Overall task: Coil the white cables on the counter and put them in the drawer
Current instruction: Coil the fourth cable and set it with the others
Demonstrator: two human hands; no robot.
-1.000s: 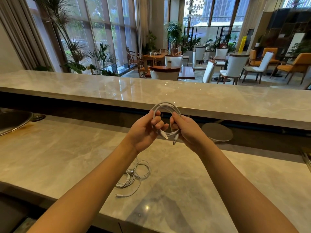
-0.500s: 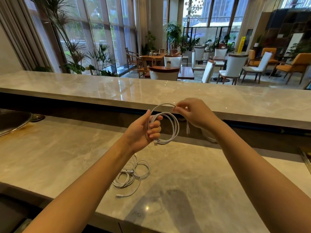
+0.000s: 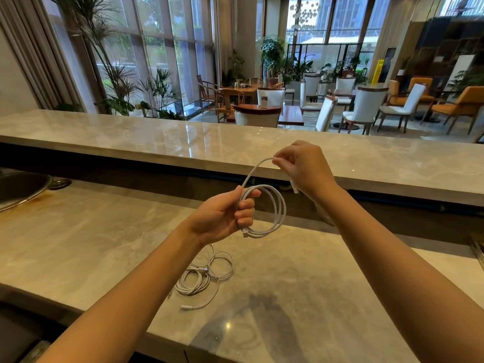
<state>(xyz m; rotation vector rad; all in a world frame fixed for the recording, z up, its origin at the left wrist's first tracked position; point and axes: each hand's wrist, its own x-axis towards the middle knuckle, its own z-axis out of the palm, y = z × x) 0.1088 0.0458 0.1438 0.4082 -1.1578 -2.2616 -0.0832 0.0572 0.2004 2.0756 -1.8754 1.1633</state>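
Nearly coiled, easily sprung

Mid-frame, the left hand (image 3: pixel 222 216) has its fingers curled round one side of the coiled cable (image 3: pixel 279 205) and holds the loops in the air above the bench (image 3: pixel 340 284). Up and to the right, the right hand (image 3: pixel 303 166) pinches the free tail between thumb and fingertips. The tail arches from the coil to that pinch, and a plug (image 3: pixel 295 189) dangles just under the hand.

The loops are kept together only by the left fingers. If that grip eases while the tail is brought round, the springy turns will probably fan out and drop. Too hard a pull from the right hand could drag a turn out of the bundle or shrink it unevenly. The hanging plug could also catch in the loops as it passes.

In the lower middle of the frame the loose cables (image 3: pixel 207 276) lie in a slack heap on the bench, one end trailing toward the near edge. A fallen coil would likely tangle with them. No drawer is in view, and an untucked coil may open when it is set down
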